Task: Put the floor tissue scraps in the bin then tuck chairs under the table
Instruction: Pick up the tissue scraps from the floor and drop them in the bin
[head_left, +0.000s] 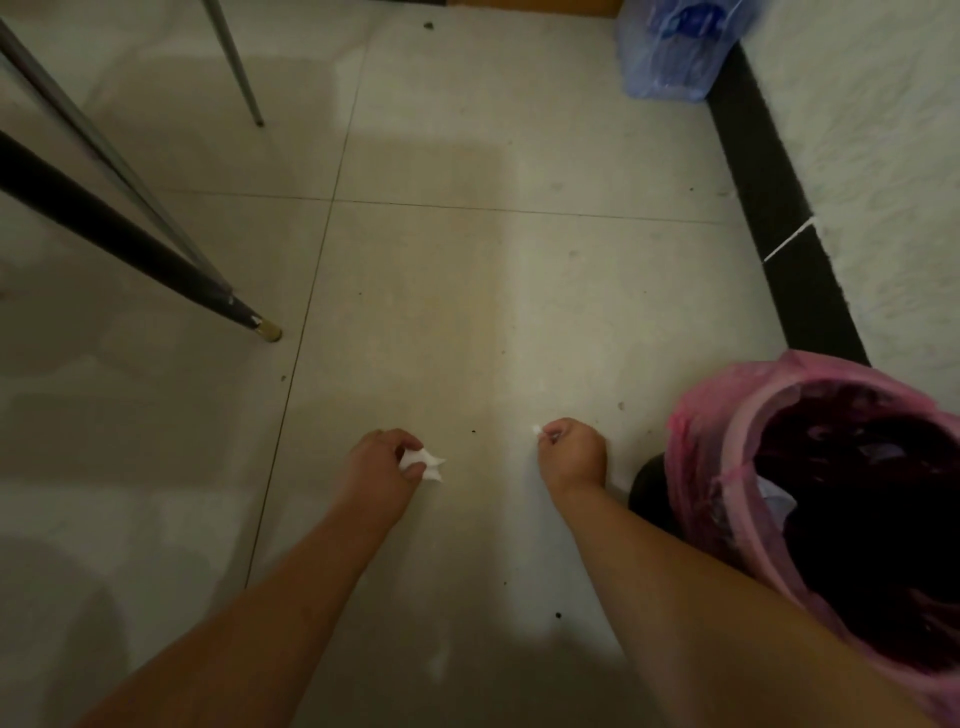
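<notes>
Pinching is sufficient for this material: the larger tissue scrap (423, 464) is held in the pressed-together fingers of the left hand (387, 465), well left of the bin (727, 426). A smaller scrap (535, 429) is nipped by the right hand (571, 452), nearer the bin. Both scraps are judged light, soft and crushable; any edge serves as a hold.

Large pale floor tiles (441, 291) with thin dark grout lines fill the dim room, speckled with small dark crumbs. A black skirting board (769, 208) runs along a white textured wall (883, 156) at right. Slanted metal furniture legs (130, 228) stand at left. A blue plastic bag (675, 47) sits by the skirting.
</notes>
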